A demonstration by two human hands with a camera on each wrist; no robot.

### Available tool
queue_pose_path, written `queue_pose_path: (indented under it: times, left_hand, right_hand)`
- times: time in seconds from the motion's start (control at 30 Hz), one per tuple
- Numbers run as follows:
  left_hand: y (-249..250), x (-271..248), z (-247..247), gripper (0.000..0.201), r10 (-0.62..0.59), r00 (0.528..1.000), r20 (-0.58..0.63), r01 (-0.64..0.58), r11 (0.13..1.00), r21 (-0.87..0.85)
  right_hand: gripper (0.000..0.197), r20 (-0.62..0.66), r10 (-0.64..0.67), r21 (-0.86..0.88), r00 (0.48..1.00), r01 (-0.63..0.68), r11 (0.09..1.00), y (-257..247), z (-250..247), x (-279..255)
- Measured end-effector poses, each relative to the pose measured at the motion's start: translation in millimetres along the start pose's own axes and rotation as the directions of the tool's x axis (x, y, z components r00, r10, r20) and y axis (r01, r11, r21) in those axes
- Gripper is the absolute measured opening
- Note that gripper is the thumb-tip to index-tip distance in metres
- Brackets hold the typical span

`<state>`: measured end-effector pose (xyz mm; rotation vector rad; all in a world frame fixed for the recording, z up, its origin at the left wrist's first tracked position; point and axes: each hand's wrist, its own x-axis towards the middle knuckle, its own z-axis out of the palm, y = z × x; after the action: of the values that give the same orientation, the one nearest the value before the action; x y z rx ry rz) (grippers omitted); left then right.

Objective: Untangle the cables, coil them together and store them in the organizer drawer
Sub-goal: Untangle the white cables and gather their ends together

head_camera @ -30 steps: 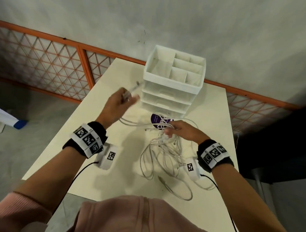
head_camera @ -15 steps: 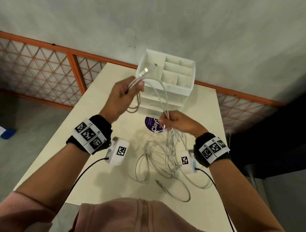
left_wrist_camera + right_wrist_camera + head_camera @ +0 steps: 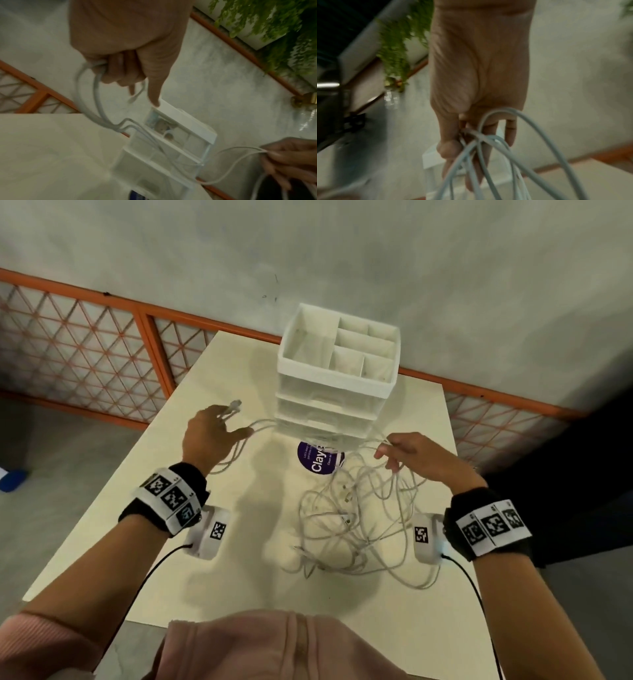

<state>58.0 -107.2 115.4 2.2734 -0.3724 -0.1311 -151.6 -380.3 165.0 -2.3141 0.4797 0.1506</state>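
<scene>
- While the strands are drawn apart between two hands, the cables [image 3: 346, 518] lie mostly as a loose white tangle on the worktop [image 3: 239, 542], just in front of the organizer [image 3: 337, 378]; judged to be at the untangling step, with no coil formed and nothing stored.
- Left hand [image 3: 209, 436]: to the left of the organizer, raised off the worktop, fingers curled round a couple of strands, index finger extended. A connector end [image 3: 235, 405] sticks out past the fingers on the far side. Probable reason for the hold: keeping a free end clear of the heap so its run can be traced.
- Right hand [image 3: 411, 455]: in front of the organizer and to its right, thumb and fingers pinching several strands gathered at one point, loops hanging down from it to the heap. Probable reason: lifting the knot so that loops fall open under their own weight.
- Span between the hands: a few strands cross in front of the organizer's lowest drawer, slack rather than taut.
- Organizer: white, three stacked drawers, all appearing closed, open divided tray on top; stands at the far middle of the worktop. Which drawer is meant cannot be told.
- Purple sticker [image 3: 320, 462]: round, flat on the worktop, right at the organizer's front foot, partly overlain by cable.
- Orange lattice railing [image 3: 102, 350]: behind the organizer, beyond the worktop's far edge.
</scene>
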Motion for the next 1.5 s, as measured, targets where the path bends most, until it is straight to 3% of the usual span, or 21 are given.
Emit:
queue_pose_path:
  times: [0.07, 0.1, 0.13, 0.2, 0.23, 0.27, 0.33, 0.47, 0.53, 0.6, 0.77, 0.87, 0.93, 1.03, 1.1, 1.17, 1.23, 1.33, 1.4, 1.5]
  left_hand:
    - [28, -19, 4, 0.037, 0.172, 0.985, 0.025, -0.164, 0.967, -0.196]
    - [42, -27, 5, 0.034, 0.264, 0.958, 0.112, -0.219, 0.926, -0.308]
    - [57, -36, 7, 0.037, 0.348, 0.909, 0.231, -0.232, 0.880, -0.413]
    - [81, -52, 10, 0.038, 0.450, 0.763, 0.464, -0.196, 0.845, -0.497]
    - [87, -57, 13, 0.034, 0.470, 0.702, 0.535, -0.195, 0.850, -0.490]
    - [91, -59, 16, 0.025, 0.480, 0.673, 0.563, -0.212, 0.854, -0.474]
    - [90, -57, 21, 0.009, 0.474, 0.691, 0.545, -0.249, 0.865, -0.436]
    - [75, -37, 18, 0.025, 0.479, 0.793, 0.376, -0.380, 0.872, -0.309]
    - [73, -34, 17, 0.028, 0.481, 0.802, 0.354, -0.413, 0.875, -0.253]
    - [72, -34, 18, 0.026, 0.488, 0.817, 0.306, -0.425, 0.870, -0.252]
    - [68, -20, -2, 0.027, 0.423, 0.904, 0.064, -0.397, 0.886, -0.238]
    - [62, -10, -16, 0.021, 0.405, 0.914, -0.015, -0.397, 0.887, -0.237]
    - [60, -5, -23, 0.024, 0.357, 0.932, -0.063, -0.360, 0.892, -0.274]
    - [65, -2, -24, 0.027, 0.372, 0.927, -0.042, -0.370, 0.894, -0.255]
    - [67, -7, -21, 0.023, 0.422, 0.907, 0.014, -0.408, 0.884, -0.227]
    - [68, -17, -16, 0.021, 0.452, 0.889, 0.078, -0.425, 0.876, -0.229]
    - [57, -32, -14, 0.017, 0.427, 0.895, 0.128, -0.392, 0.891, -0.227]
    - [62, -42, -4, 0.025, 0.424, 0.892, 0.154, -0.364, 0.878, -0.310]
    - [71, -44, -4, 0.030, 0.448, 0.880, 0.156, -0.359, 0.843, -0.400]
    - [77, -40, -11, 0.021, 0.478, 0.872, 0.106, -0.364, 0.777, -0.513]
  right_hand:
    - [0.029, 0.072, 0.001, -0.230, 0.997, 0.015, 0.973, -19, -3, -2]
    - [0.031, 0.107, -0.005, -0.299, 0.994, 0.037, 0.954, -30, -2, -2]
    - [0.032, 0.146, -0.032, -0.318, 0.989, 0.078, 0.945, -43, 0, -3]
    - [0.032, 0.194, -0.132, -0.240, 0.972, 0.177, 0.955, -64, 6, -2]
    - [0.033, 0.193, -0.182, -0.175, 0.964, 0.216, 0.961, -72, 7, -2]
    - [0.034, 0.183, -0.216, -0.122, 0.959, 0.240, 0.963, -77, 7, -2]
    - [0.032, 0.175, -0.218, -0.069, 0.960, 0.233, 0.970, -75, 5, -1]
    - [0.018, 0.191, -0.156, -0.048, 0.969, 0.168, 0.985, -35, 15, 2]
    - [0.003, 0.165, -0.134, 0.006, 0.977, 0.135, 0.991, -19, 26, 5]
    - [0.013, 0.135, -0.110, 0.067, 0.985, 0.101, 0.993, -4, 36, 7]
    - [0.018, -0.177, 0.018, 0.182, 0.984, 0.015, 0.983, 49, 43, -1]
    - [0.017, -0.187, 0.153, 0.148, 0.970, -0.126, 0.981, 90, 43, -10]
    - [0.017, -0.167, 0.270, 0.035, 0.948, -0.268, 0.963, 119, 47, -17]
    - [0.015, 0.028, 0.526, -0.287, 0.850, -0.497, 0.819, 147, 57, -31]
    - [0.042, 0.074, 0.577, -0.379, 0.813, -0.512, 0.771, 143, 57, -31]
    - [0.071, 0.084, 0.460, -0.269, 0.884, -0.425, 0.864, 116, 52, -25]
    - [0.092, 0.159, 0.262, 0.003, 0.952, -0.266, 0.964, 63, 65, -15]
    - [0.103, 0.076, -0.062, 0.204, 0.995, 0.046, 0.978, -8, 81, 9]
    - [0.079, 0.016, -0.166, 0.257, 0.986, 0.156, 0.954, -32, 93, 25]
    - [0.016, -0.009, -0.108, 0.357, 0.994, 0.104, 0.928, -30, 104, 35]
